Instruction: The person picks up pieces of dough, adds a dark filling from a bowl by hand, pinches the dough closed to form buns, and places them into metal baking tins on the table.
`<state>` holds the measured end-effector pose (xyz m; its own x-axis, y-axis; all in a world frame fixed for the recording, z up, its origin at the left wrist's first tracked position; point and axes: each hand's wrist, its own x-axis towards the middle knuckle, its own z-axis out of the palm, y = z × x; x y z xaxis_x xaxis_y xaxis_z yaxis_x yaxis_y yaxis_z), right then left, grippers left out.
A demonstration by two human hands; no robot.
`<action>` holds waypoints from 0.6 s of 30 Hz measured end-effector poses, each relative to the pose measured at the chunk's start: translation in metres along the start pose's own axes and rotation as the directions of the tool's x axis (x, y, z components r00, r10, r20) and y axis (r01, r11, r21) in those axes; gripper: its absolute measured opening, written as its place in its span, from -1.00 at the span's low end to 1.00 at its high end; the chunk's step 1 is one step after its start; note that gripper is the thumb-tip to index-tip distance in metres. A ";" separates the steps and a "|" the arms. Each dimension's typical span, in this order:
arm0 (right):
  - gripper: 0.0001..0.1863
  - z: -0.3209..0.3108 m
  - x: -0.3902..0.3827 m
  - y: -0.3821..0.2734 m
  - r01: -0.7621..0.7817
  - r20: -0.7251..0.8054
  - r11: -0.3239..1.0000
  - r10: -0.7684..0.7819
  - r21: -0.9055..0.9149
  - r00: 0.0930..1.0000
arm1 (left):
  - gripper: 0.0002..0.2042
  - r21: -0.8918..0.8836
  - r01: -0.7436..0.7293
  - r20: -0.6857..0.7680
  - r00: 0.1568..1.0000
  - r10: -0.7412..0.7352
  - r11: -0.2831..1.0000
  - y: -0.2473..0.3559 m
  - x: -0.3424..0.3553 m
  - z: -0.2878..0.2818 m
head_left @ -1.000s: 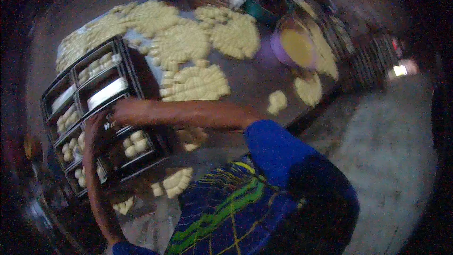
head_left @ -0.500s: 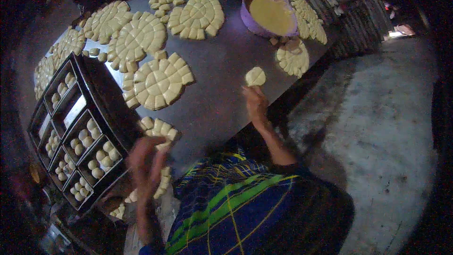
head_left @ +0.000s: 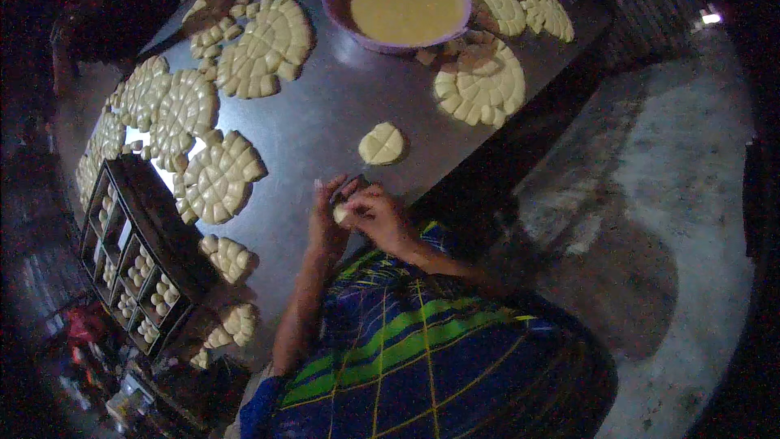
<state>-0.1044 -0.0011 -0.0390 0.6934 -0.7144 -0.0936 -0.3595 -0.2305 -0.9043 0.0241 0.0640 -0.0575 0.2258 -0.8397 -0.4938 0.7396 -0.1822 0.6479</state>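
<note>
In front of me both hands meet above the near edge of the metal table. A small pale piece of dough shows between them. My right hand pinches it with bent fingers. My left hand cups it from the other side, fingertips upward; part of the dough is hidden by the fingers. Just beyond them lies a small round of dough, scored into wedges. Left of my hands is a large wheel of dough pieces, packed side by side round a cut centre.
A purple basin of yellow liquid stands at the far side. Right of it lie more dough wheels. On the left a black divided tray holds dough balls, with small dough clusters beside it. The concrete floor lies to the right.
My left hand has come from beside the tray to the middle, and my right hand has drawn back from the scored round to meet it. The view has shifted, showing more of the basin.
</note>
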 end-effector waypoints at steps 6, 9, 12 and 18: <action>-0.86 -0.013 0.015 0.000 -0.090 0.187 0.922 0.020 0.376 0.982 | -0.21 -0.394 -0.089 0.048 0.992 0.118 0.915 0.009 -0.001 0.051; -0.86 -0.031 0.024 -0.005 0.122 0.117 0.978 -0.142 0.169 0.983 | -0.21 -0.384 -0.160 0.020 0.983 0.182 0.910 0.009 0.005 0.064; -0.84 -0.046 0.039 -0.013 0.267 0.019 0.963 -0.268 0.028 0.963 | -0.26 -0.420 -0.150 -0.009 0.987 0.161 0.895 0.021 0.005 0.062; -0.74 -0.059 0.049 -0.033 -0.200 0.256 0.485 -0.051 0.852 0.965 | -0.55 0.777 -0.471 -0.157 0.499 0.852 0.418 0.042 -0.008 0.086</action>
<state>-0.0950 -0.0675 0.0112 0.8475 -0.5091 -0.1505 0.2191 0.5936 -0.7744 -0.0011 0.0194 0.0240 0.8426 -0.4938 0.2150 -0.2893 -0.0783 0.9540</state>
